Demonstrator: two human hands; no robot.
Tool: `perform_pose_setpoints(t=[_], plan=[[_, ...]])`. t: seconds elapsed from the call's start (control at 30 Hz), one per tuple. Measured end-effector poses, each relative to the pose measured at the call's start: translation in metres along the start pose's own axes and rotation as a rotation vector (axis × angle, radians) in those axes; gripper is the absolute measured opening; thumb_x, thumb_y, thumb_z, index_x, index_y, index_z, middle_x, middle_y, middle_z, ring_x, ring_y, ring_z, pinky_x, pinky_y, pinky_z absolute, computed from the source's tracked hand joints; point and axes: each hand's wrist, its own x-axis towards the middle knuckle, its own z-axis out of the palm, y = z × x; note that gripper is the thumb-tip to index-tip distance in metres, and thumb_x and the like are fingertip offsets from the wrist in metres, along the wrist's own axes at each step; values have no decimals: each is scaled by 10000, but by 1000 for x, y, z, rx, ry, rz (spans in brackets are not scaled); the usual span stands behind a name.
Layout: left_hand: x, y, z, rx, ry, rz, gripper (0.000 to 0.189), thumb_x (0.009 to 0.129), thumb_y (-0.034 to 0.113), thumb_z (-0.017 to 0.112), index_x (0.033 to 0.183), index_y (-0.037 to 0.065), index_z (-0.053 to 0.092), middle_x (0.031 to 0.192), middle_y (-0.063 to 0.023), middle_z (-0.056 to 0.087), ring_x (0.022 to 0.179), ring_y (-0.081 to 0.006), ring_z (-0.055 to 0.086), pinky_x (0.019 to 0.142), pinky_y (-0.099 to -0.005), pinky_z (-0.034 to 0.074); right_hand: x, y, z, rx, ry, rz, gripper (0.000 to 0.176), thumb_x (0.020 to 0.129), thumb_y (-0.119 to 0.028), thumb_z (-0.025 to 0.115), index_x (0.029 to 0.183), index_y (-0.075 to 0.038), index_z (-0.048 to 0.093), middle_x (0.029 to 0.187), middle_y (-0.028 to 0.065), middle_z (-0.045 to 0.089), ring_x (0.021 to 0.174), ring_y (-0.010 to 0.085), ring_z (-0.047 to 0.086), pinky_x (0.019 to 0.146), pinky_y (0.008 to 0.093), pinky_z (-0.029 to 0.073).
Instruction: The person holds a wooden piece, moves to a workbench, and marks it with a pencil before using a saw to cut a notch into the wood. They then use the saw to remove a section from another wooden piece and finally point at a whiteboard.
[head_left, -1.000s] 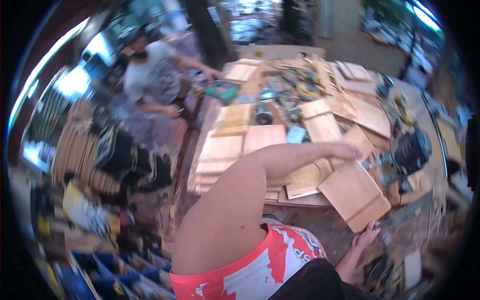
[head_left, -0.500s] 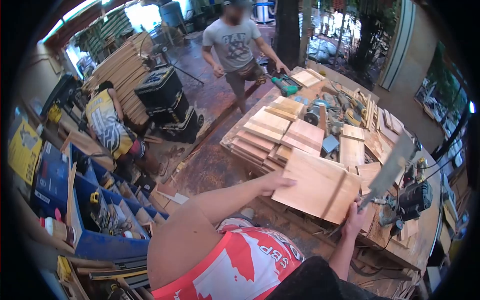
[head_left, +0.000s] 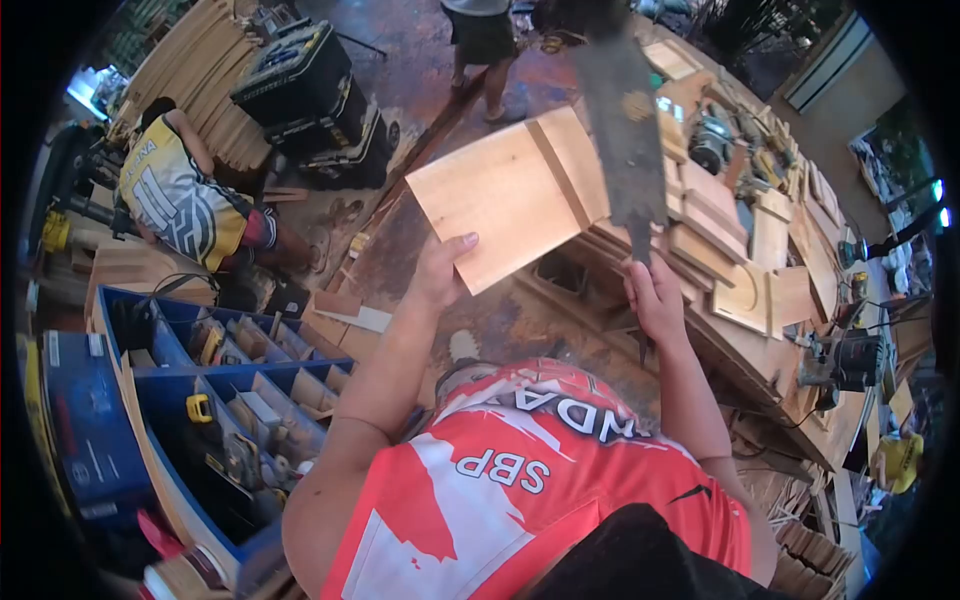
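Note:
A flat wooden board [head_left: 500, 200] with a darker stripe near its right end is gripped at its lower left corner by my left hand [head_left: 445, 268], thumb on its top face. My right hand [head_left: 655, 295] is closed around the narrow lower end of a long, broad grey blade [head_left: 625, 130]. The blade points up and away, just right of the board, and overlaps its right edge in view. Whether the two touch cannot be told.
On the right, a workbench [head_left: 770, 370] bears stacked boards [head_left: 715, 215] and power tools [head_left: 710, 140]. Left stand a blue divided toolbox [head_left: 180, 400] and black stacked cases [head_left: 310, 110]. One person [head_left: 180, 190] crouches left; another's legs [head_left: 485, 60] show beyond.
The board has moved left, off the workbench side, and is tilted differently. The blade has swung to point more upright. The view has turned, and the standing person shows only partly.

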Motion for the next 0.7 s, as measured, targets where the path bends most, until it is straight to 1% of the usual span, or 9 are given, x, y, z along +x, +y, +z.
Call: perform_pose_setpoints(t=[0.1, 0.17, 0.2, 0.23, 0.33, 0.43, 0.57, 0.67, 0.7], plan=[[5, 45, -32, -13, 28, 34, 646, 796, 98, 621, 1367, -41, 353, 1275, -170, 526, 1188, -274, 545, 1001, -385, 456, 28, -16, 69, -115, -75, -10, 226, 1004, -222, 486, 964, -25, 589, 620, -15, 494, 561, 65, 455, 517, 257, 366], [11, 64, -51, -4, 48, 40, 643, 794, 93, 613, 1366, -44, 354, 1270, -171, 528, 1182, -271, 548, 994, -376, 457, 46, -16, 98, -339, -118, -80, 237, 992, -241, 504, 982, -20, 588, 625, 51, 519, 566, 153, 512, 543, 319, 393], [14, 70, -61, 32, 59, 55, 636, 794, 90, 606, 1363, -47, 357, 1268, -170, 528, 1176, -266, 550, 986, -370, 459, 51, -21, 109, -440, -106, -99, 253, 983, -264, 508, 966, -18, 564, 650, 154, 543, 597, 318, 564, 562, 401, 409], [18, 76, -69, 69, 67, 73, 628, 795, 86, 600, 1359, -51, 360, 1265, -169, 529, 1169, -261, 553, 979, -365, 461, 57, -26, 117, -438, -106, -94, 253, 983, -264, 508, 966, -18, 564, 650, 154, 543, 597, 318, 564, 562, 401, 409], [23, 90, -76, 60, 76, 66, 615, 795, 83, 594, 1350, -57, 368, 1258, -169, 533, 1151, -253, 561, 967, -360, 466, 67, -33, 129, -646, -78, -105, 274, 980, -278, 501, 916, -12, 510, 684, 231, 556, 701, 466, 547, 593, 496, 402], [27, 92, -78, 36, 55, 53, 608, 796, 85, 596, 1342, -63, 375, 1251, -170, 539, 1144, -254, 568, 967, -360, 467, 72, -36, 126, -690, -98, -28, 266, 979, -275, 502, 941, -12, 516, 715, 236, 565, 722, 462, 552, 611, 491, 410], [31, 84, -65, 53, 62, 50, 607, 795, 86, 600, 1338, -68, 377, 1245, -173, 542, 1141, -256, 571, 966, -361, 470, 67, -38, 111, -646, -75, -75, 257, 980, -265, 495, 968, -10, 521, 764, 247, 573, 763, 460, 557, 643, 490, 419], [35, 76, -47, 62, 41, 44, 648, 802, 99, 598, 1374, -36, 324, 1271, -199, 514, 1156, -316, 570, 949, -432, 507, 59, -32, 91, -621, -85, -42, 252, 981, -260, 489, 988, -11, 526, 803, 249, 582, 794, 457, 560, 669, 487, 425], [35, 73, -40, 73, 33, 29, 647, 800, 95, 596, 1373, -38, 325, 1272, -197, 514, 1159, -316, 567, 952, -432, 506, 56, -28, 85, -631, -59, -69, 271, 986, -277, 486, 967, -14, 544, 729, 206, 574, 702, 385, 565, 635, 438, 429]])
